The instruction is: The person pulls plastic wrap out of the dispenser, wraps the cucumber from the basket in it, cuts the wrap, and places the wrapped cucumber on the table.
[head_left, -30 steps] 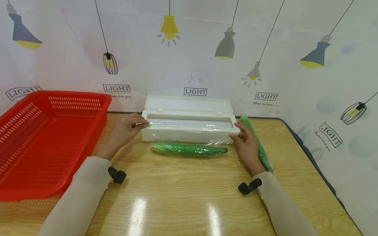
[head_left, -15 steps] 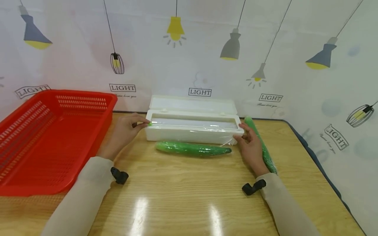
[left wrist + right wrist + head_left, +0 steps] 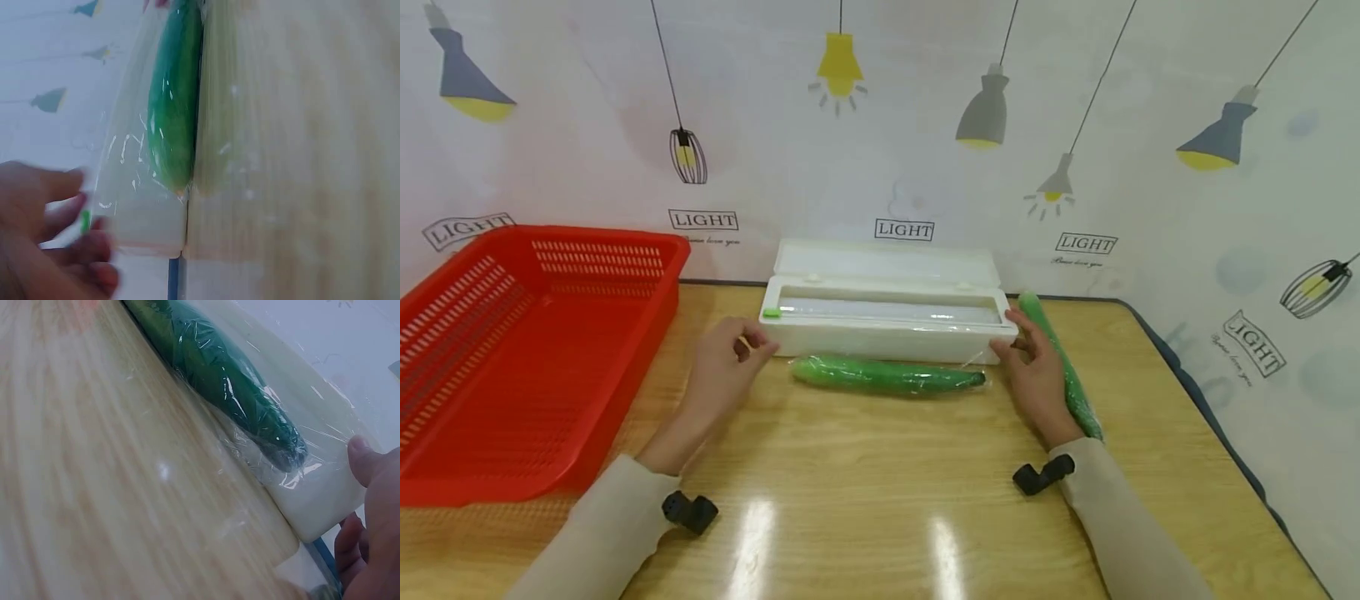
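Note:
A white cling film dispenser [image 3: 880,340] stands at the table's back, its lid tilted back and a film roll inside. Its green cutter slider [image 3: 772,313] sits at the left end. Clear film comes down the front over a cucumber [image 3: 887,377] lying crosswise before it. My right hand [image 3: 1037,383] grips the dispenser's right end, thumb on the front and fingers at the top corner. Just off the left front corner is my left hand [image 3: 722,367], fingers loosely bent, blurred in the left wrist view; I see nothing held in it.
Left on the wooden table [image 3: 850,492] is a red plastic basket [image 3: 625,383]. A second wrapped cucumber [image 3: 1078,400] lies lengthwise just right of my right hand. Behind the table hangs a lamp-printed backdrop [image 3: 820,183].
My left hand has let go of the green slider and moved down and toward me, to the dispenser's front left corner. The right hand keeps its grip on the right end.

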Motion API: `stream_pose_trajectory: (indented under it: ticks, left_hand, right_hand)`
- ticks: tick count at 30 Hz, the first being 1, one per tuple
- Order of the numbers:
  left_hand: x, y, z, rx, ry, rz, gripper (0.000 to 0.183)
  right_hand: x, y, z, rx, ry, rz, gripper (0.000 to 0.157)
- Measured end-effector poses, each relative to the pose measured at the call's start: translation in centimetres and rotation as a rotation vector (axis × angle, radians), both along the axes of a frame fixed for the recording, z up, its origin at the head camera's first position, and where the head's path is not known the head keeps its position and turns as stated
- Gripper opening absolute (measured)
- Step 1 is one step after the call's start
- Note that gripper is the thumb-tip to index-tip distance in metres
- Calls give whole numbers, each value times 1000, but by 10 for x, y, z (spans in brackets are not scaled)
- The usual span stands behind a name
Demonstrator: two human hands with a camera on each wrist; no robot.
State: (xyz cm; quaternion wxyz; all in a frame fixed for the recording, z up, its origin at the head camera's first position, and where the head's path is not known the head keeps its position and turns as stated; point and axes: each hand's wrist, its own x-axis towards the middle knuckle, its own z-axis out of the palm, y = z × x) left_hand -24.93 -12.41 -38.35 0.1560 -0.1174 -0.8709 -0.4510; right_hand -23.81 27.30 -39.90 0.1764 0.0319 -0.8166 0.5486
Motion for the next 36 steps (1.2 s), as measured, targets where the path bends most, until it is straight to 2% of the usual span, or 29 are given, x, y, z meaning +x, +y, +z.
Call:
stream_pose_trajectory:
  ticks: [4, 7, 11, 15, 18, 23, 29, 36]
  left_hand:
    - [8, 3, -12, -53, -183, -147, 21]
    - [8, 5, -23, -8, -267, -157, 26]
    - [7, 6, -33, 9, -318, -125, 32]
    - [5, 9, -35, 33, -311, -108, 38]
    - [5, 12, -36, 57, -286, -96, 40]
    - [8, 16, -41, 75, -242, -37, 40]
    - [12, 17, -43, 90, -208, -18, 33]
    - [7, 18, -44, 108, -170, -19, 29]
  right_hand:
    - [3, -1, 0, 47, 13, -1, 52]
    - [2, -1, -7, 43, 27, 12, 55]
    - [-4, 2, -22, 22, 18, -22, 58]
    - [-9, 4, -30, 38, 6, -127, 59]
    - [-7, 1, -29, 62, -26, -197, 65]
    - [-2, -6, -27, 85, -94, -269, 72]
    - [0, -12, -27, 87, -114, -290, 69]
    - [3, -15, -25, 57, -146, -279, 65]
